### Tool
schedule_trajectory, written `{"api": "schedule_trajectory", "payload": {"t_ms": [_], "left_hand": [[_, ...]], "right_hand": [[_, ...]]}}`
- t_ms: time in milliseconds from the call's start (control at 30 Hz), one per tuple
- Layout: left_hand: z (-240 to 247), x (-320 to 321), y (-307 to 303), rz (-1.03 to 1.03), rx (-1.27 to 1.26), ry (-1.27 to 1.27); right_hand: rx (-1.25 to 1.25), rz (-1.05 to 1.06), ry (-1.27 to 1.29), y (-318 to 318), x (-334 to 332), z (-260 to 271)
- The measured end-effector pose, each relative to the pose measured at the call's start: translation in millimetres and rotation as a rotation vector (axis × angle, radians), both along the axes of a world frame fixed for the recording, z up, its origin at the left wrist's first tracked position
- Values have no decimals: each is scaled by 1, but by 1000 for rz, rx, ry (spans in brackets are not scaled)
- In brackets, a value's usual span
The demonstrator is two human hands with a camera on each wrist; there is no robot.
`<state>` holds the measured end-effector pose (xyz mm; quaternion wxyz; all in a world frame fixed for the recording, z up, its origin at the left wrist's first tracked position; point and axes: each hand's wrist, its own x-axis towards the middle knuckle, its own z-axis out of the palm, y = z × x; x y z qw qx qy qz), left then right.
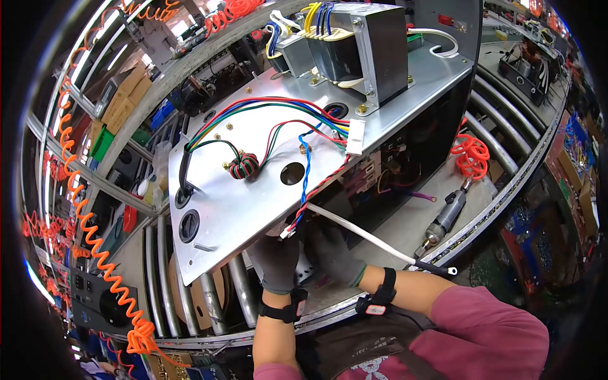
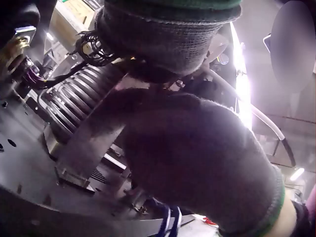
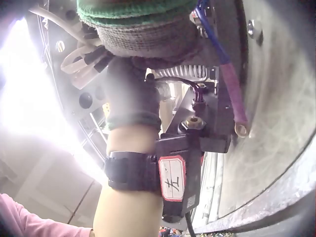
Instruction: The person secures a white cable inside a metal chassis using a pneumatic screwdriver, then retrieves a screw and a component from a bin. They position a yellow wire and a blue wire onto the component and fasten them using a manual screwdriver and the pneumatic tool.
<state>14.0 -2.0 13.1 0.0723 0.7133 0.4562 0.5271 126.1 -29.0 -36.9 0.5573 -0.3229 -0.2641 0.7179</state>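
Both hands wear dark grey gloves with green cuffs and reach under the front edge of a metal chassis panel (image 1: 253, 209). My left hand (image 1: 275, 256) is beneath the panel edge, its fingers hidden by it. Close beside it on the right, my right hand (image 1: 332, 253) reaches into the chassis interior, fingertips also out of sight. What the fingers hold, I cannot tell. In the left wrist view the right glove (image 2: 197, 153) covers much of the interior, near a ribbed metal part (image 2: 81, 98). A white cable (image 1: 364, 234) with a ring terminal passes over the right hand. Red and blue twisted wires (image 1: 306, 177) hang over the edge.
A large transformer (image 1: 361, 57) is mounted at the panel's far end. A wire bundle with a white connector (image 1: 356, 136) crosses the panel by a toroid coil (image 1: 242, 166). To the right lies a power screwdriver (image 1: 443, 218) on a coiled orange hose (image 1: 472, 157). Rollers (image 1: 209, 297) run underneath.
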Motion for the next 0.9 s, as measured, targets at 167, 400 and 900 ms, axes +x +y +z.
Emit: {"api": "schedule_trajectory", "payload": {"t_ms": [167, 400, 900], "left_hand": [[-5, -3, 4, 35, 7, 35], [-9, -1, 5, -4, -60, -139], [2, 0, 8, -122, 55, -43]], "right_hand": [[112, -135, -81, 3, -10, -7], [84, -177, 43, 1, -12, -2], [48, -136, 10, -1, -9, 9]]}}
